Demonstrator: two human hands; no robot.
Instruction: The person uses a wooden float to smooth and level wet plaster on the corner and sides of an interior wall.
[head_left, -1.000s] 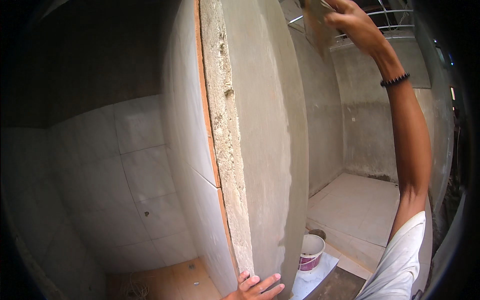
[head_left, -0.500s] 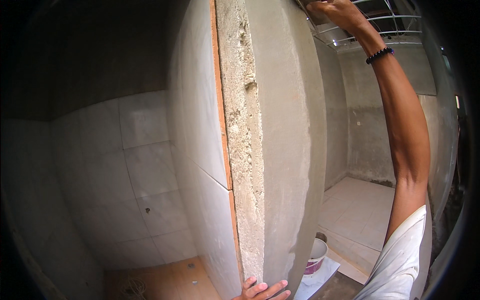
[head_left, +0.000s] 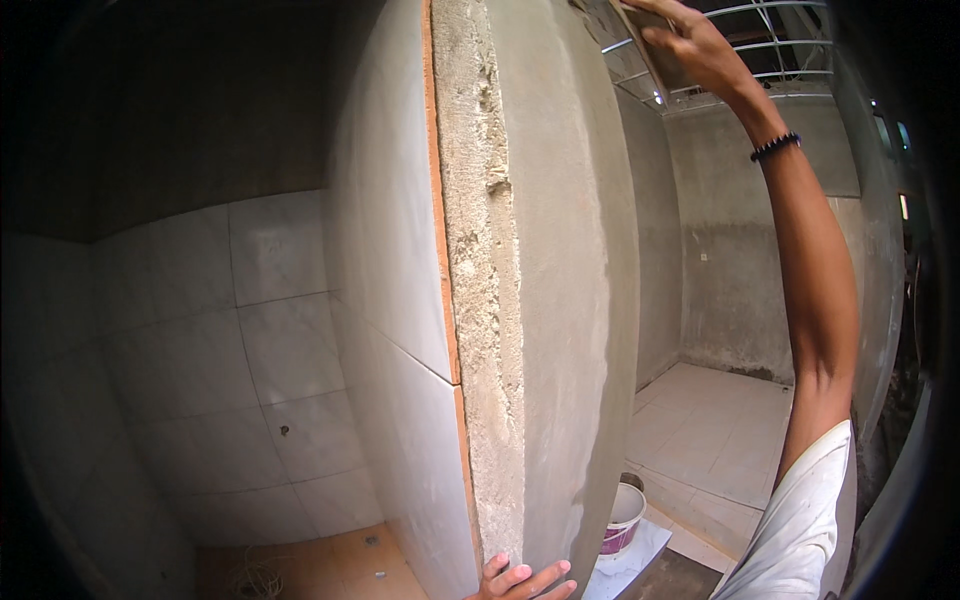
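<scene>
A wall end [head_left: 483, 300] of rough, pitted mortar stands upright before me, with smooth grey plaster [head_left: 560, 270] on its right face and pale marbled tiles [head_left: 400, 250] with orange edges on its left. My left hand [head_left: 525, 580] rests against the foot of the visible wall end, fingers spread and lying on it. High at the upper right, my right hand [head_left: 695, 50], below a dark beaded bracelet [head_left: 775, 147], is closed around a flat brownish board-like piece [head_left: 652, 35] beside the plaster. Most of that piece is cut off or hidden, so its kind is unclear.
A white and purple bucket [head_left: 623, 520] stands on a pale sheet [head_left: 630, 565] at the lower right, near a tiled floor [head_left: 715, 430]. To the left are a dim tiled wall [head_left: 290, 350] and a coil of thin cord [head_left: 262, 575] on an orange-brown floor [head_left: 330, 555].
My right hand has shifted slightly right and down, showing more of the flat piece. The view has turned a little; my left hand stays on the wall end.
</scene>
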